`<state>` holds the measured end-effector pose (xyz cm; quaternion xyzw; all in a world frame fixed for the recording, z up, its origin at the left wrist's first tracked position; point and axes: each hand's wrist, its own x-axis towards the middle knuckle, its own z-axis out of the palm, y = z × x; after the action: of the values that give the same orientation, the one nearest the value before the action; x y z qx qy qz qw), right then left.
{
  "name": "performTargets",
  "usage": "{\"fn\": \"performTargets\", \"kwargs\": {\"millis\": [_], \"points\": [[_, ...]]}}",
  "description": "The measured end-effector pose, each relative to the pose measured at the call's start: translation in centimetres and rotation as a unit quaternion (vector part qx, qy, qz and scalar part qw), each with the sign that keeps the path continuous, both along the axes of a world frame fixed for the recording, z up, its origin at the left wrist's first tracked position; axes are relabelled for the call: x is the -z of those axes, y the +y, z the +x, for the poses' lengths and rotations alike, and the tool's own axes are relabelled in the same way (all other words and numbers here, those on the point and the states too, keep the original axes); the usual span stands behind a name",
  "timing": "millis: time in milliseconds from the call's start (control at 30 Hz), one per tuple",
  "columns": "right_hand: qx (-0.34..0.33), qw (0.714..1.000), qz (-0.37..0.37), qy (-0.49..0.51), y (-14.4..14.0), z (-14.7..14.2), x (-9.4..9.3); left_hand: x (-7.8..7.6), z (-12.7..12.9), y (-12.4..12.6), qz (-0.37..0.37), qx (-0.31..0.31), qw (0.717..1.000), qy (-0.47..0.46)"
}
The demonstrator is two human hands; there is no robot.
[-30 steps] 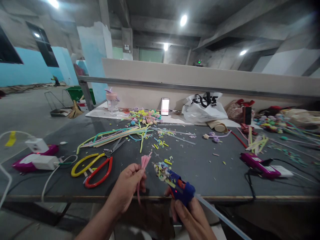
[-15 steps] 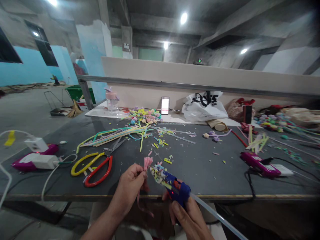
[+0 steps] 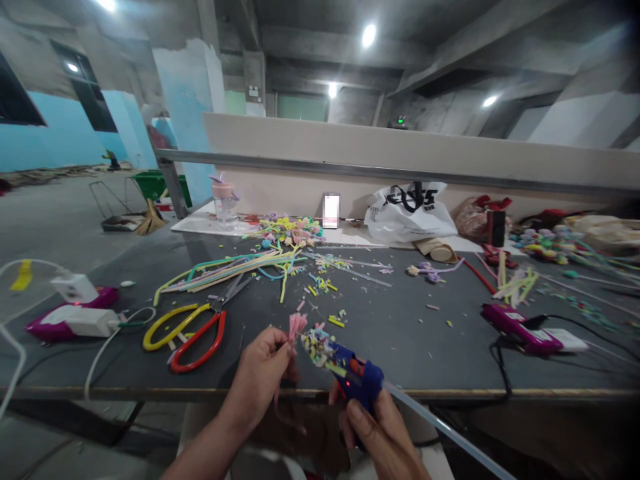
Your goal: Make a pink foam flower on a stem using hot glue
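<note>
Pinched in the fingers of my left hand (image 3: 263, 370) is a pink tufted strip (image 3: 297, 325), its fanned end pointing up and a thin tail hanging below the table edge. My right hand (image 3: 377, 427) is wrapped round the handle of a blue hot glue gun (image 3: 357, 373). A long clear glue stick (image 3: 440, 427) sticks out of the gun's back. Colourful scraps (image 3: 319, 347) cling all over its nozzle end, which is close beside the pink tuft. Whether the tip touches the tuft I cannot tell.
Left of my hands lie large scissors (image 3: 200, 327) with red and yellow handles. Behind are a bundle of pastel strips (image 3: 235, 270) and small flowers (image 3: 295, 230). Purple power strips (image 3: 525, 330) with cables lie at both sides. A phone (image 3: 331, 210) and a white bag (image 3: 407, 213) stand at the back.
The glue gun and my right hand have shifted very slightly to the right. My left hand keeps its hold on the pink strip.
</note>
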<state>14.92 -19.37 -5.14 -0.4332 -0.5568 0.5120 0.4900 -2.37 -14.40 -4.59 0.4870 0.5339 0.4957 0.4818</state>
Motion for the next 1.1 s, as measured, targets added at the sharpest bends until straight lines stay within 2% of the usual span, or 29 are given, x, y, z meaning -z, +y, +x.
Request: {"fn": "performTargets", "kwargs": {"millis": [200,467,633,833,1100], "points": [[0.005,1.0,0.0,-0.006,0.0,0.0,0.6,-0.1,0.1,0.0,-0.001,-0.002,1.0,0.01],[0.018,1.0,-0.006,0.004,-0.3,-0.2,-0.4,-0.3,0.1,0.0,-0.005,-0.002,1.0,-0.001],[0.016,1.0,-0.008,-0.001,-0.3,0.0,-0.1,-0.5,0.2,-0.1,-0.017,-0.006,1.0,0.002],[0.008,1.0,-0.013,0.024,-0.2,0.0,-0.2,-0.2,0.1,0.1,-0.012,-0.003,1.0,-0.011],[0.022,0.999,-0.022,0.007,0.2,0.0,-0.7,0.3,0.0,0.2,-0.013,-0.003,1.0,-0.021]]}}
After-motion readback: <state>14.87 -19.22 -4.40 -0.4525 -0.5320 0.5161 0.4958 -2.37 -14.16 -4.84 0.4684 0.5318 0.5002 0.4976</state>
